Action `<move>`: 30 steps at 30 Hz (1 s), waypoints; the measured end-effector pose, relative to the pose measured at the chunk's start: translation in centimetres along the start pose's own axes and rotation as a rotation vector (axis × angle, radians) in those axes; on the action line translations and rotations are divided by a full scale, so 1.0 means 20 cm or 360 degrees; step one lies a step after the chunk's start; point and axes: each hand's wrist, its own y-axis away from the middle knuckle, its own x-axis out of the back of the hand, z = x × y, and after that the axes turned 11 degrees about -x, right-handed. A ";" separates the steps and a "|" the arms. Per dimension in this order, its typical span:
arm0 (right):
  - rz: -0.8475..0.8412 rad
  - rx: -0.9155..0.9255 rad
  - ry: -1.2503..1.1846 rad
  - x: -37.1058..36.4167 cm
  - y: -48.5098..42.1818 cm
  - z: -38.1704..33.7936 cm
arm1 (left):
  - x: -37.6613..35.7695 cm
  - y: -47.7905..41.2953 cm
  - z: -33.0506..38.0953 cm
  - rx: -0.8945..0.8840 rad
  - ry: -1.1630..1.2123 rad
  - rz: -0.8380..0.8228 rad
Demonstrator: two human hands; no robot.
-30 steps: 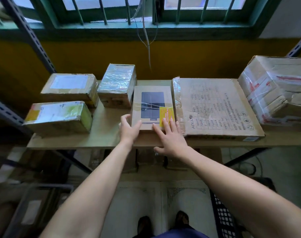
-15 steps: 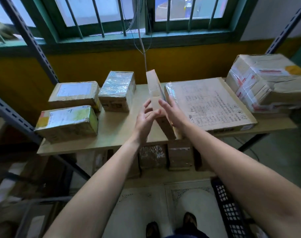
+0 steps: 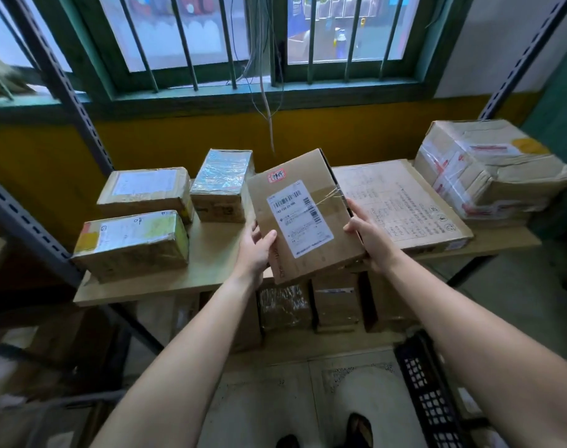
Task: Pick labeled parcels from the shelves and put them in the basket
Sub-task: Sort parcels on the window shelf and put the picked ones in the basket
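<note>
I hold a flat brown cardboard parcel (image 3: 303,218) above the front edge of the wooden shelf (image 3: 211,253). Its white barcode label and a small red sticker face up. My left hand (image 3: 256,250) grips its lower left corner, thumb on top. My right hand (image 3: 371,236) grips its right edge. The parcel is tilted, its far end raised. A black plastic basket (image 3: 427,392) stands on the floor at the lower right, partly hidden by my right forearm.
On the shelf lie a yellow-labelled box (image 3: 131,245), a white-labelled box (image 3: 146,195), a film-wrapped box (image 3: 222,185), a large flat carton (image 3: 401,205) and a taped bundle (image 3: 485,169). More parcels stand on the shelf below (image 3: 335,305). Grey rack posts rise on both sides.
The flat parcel was lying face down on the shelf, then stood on edge, and now it is turned over and lifted in both hands with its label up.
</note>
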 end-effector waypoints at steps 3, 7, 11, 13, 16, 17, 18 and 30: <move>0.0067 -0.0005 -0.0073 0.01 -0.02 0.01 | 0.03 0.00 0.03 -0.0051 0.0190 0.0022; 0.0202 -0.0084 -0.0144 0.04 -0.05 0.06 | 0.05 0.00 0.06 -0.0088 0.0262 -0.0028; 0.0247 -0.0125 -0.0222 0.06 -0.08 0.11 | 0.04 0.00 0.07 -0.0086 0.0217 -0.0070; 0.0262 -0.0145 -0.0217 0.07 -0.09 0.14 | 0.03 0.00 0.08 -0.0025 0.0201 -0.0157; 0.0352 -0.0144 -0.0390 0.17 -0.06 0.16 | 0.01 -0.01 0.11 0.0130 0.0087 -0.0512; 0.0384 -0.0111 -0.0466 0.24 -0.03 0.15 | 0.00 -0.01 0.13 0.0167 -0.0003 -0.0674; 0.0396 -0.0093 -0.0470 0.32 0.01 0.14 | -0.02 -0.02 0.15 0.0195 -0.0125 -0.0836; 0.0365 -0.0495 -0.0558 1.28 0.75 0.55 | -1.29 0.21 -0.11 -0.0377 -0.1328 -0.1702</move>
